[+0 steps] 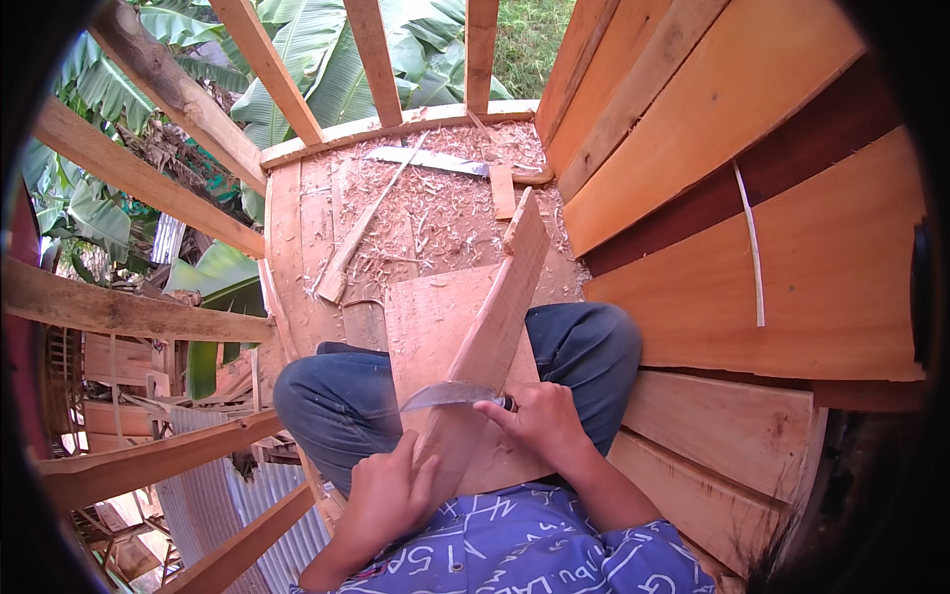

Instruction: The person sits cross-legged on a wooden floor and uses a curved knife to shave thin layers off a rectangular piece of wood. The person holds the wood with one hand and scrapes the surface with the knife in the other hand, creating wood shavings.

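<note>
My right hand (546,424) is wrapped around the handle of a knife (442,395). The knife's curved metal blade points left and lies across a narrow wooden plank (498,309). This plank slants from my waist up toward the far right, standing on its edge. Near its lower end my left hand (384,489) grips its left side with fingers bent, and part of the grip is hidden. Beneath the plank a wide flat board (435,315) rests across my lap, between my knees.
Shavings cover the plank floor (445,223). On it lie a hand saw (430,160), a long thin wood strip (368,236) and a small wood block (503,191). Wooden railing bars (158,218) stand left and ahead, with banana leaves beyond. A board wall (752,247) rises on the right.
</note>
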Demonstrator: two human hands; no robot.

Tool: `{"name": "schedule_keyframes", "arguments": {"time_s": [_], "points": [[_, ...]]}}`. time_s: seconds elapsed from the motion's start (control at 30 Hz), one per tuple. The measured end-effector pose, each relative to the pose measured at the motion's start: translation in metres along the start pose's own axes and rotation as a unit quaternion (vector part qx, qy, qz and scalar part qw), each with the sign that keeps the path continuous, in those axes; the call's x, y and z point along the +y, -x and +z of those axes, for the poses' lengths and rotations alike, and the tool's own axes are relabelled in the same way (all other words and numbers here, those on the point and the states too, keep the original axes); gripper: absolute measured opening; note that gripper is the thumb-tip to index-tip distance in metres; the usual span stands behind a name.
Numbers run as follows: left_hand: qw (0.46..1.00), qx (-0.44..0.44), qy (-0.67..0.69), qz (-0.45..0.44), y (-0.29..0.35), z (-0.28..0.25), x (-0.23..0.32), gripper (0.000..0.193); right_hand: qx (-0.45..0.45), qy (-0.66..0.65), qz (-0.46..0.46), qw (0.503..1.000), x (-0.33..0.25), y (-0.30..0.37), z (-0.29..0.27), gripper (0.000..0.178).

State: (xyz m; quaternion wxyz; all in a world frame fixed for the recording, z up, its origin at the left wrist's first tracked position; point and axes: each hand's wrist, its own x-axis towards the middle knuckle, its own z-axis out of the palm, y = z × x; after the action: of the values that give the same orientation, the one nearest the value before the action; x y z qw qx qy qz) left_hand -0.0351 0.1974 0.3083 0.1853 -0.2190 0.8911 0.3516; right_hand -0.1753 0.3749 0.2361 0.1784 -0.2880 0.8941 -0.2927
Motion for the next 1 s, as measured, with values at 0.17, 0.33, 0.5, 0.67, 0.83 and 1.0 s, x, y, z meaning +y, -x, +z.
{"name": "schedule_keyframes", "arguments": {"time_s": [0.17,0.33,0.5,0.67,0.83,1.0], "points": [[1.0,0.007,0.0,0.009,-0.001,0.002,0.0,0.03,0.034,0.028,0.004,0.999,0.011,-0.004,0.0,0.06],[1.0,0.009,0.002,0.014,-0.002,0.004,0.0,0.03,0.055,0.035,0.015,0.998,0.018,-0.009,0.0,0.061],[1.0,0.006,0.006,0.01,-0.003,0.004,-0.001,0.03,0.053,0.035,0.01,0.998,0.02,-0.012,0.0,0.06],[1.0,0.0,0.024,0.01,-0.004,0.002,0.001,0.029,0.056,0.034,0.01,0.998,0.025,-0.012,0.003,0.059],[0.999,-0.002,0.034,0.005,-0.004,0.001,0.003,0.027,0.048,0.037,0.016,0.998,0.025,-0.012,0.003,0.059],[0.999,-0.005,0.033,-0.002,-0.005,0.001,0.005,0.027,-0.029,-0.06,0.091,0.994,0.011,-0.004,-0.005,0.057]]}}
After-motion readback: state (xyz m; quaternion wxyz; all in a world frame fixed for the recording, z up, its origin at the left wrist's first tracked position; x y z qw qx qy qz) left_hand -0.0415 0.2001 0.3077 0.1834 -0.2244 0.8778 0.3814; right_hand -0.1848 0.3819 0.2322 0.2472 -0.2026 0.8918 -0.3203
